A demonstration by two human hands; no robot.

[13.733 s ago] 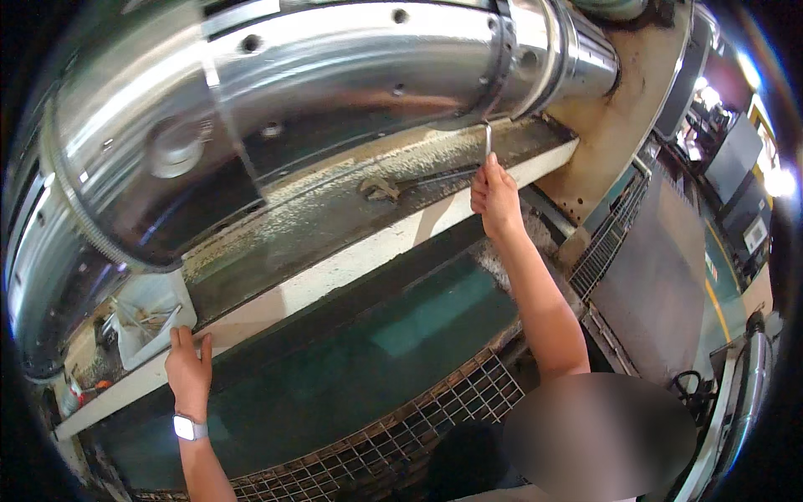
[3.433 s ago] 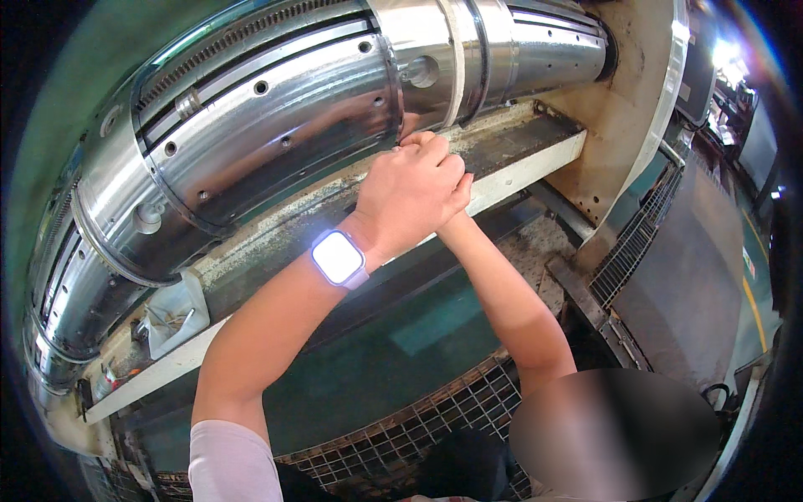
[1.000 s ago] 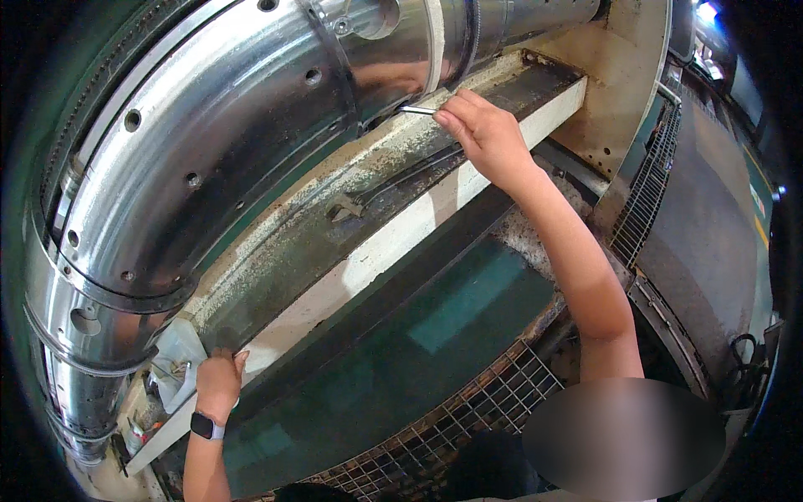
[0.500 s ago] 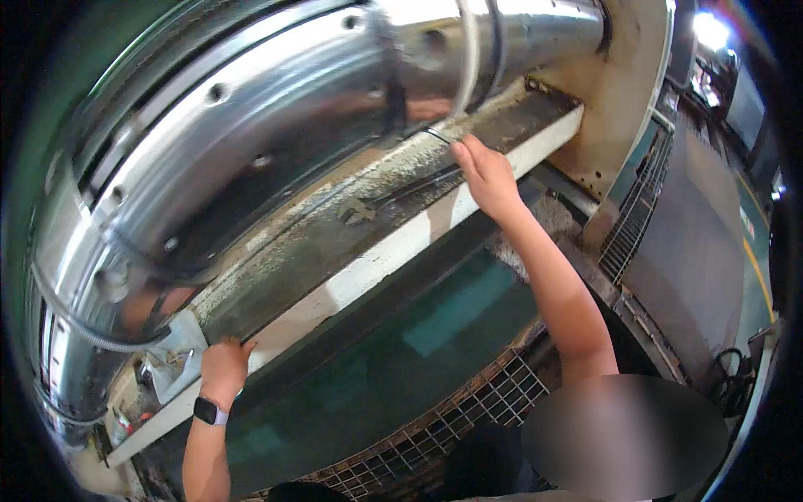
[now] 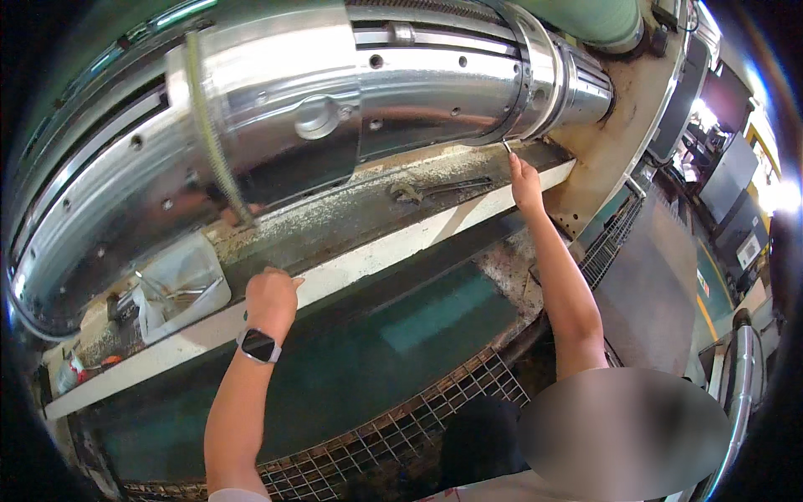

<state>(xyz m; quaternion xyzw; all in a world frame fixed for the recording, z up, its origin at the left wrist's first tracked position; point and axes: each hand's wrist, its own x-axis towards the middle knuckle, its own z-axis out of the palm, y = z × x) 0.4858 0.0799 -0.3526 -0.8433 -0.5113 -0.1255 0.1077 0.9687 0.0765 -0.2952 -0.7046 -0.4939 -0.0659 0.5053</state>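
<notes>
In front of me lies a large shiny metal cylinder (image 5: 418, 96) with bolt holes and bands around it. My right hand (image 5: 525, 182) pinches a thin metal rod-like tool (image 5: 506, 146), whose far end points at the cylinder's lower edge, near a ring. Whether it touches is too small to tell. Over the white beam (image 5: 368, 266), my left hand (image 5: 272, 299) is closed with curled fingers; anything inside is hidden. An adjustable wrench (image 5: 410, 192) rests on the dirty ledge between my hands. Left of my left hand stands a translucent plastic container (image 5: 184, 284) holding metal rods.
A coiled spring band (image 5: 205, 125) runs around the cylinder. Beneath the beam is a green surface (image 5: 393, 351), with a wire grating (image 5: 401, 418) nearer me. A rusty upright plate (image 5: 623, 109) stands at the right end. Small items (image 5: 71, 368) lie at the ledge's left end.
My view has shifted, and the wrench and container now appear farther right. A different part of the cylinder's surface faces me. My left hand sits higher in view; the right still grips the thin tool.
</notes>
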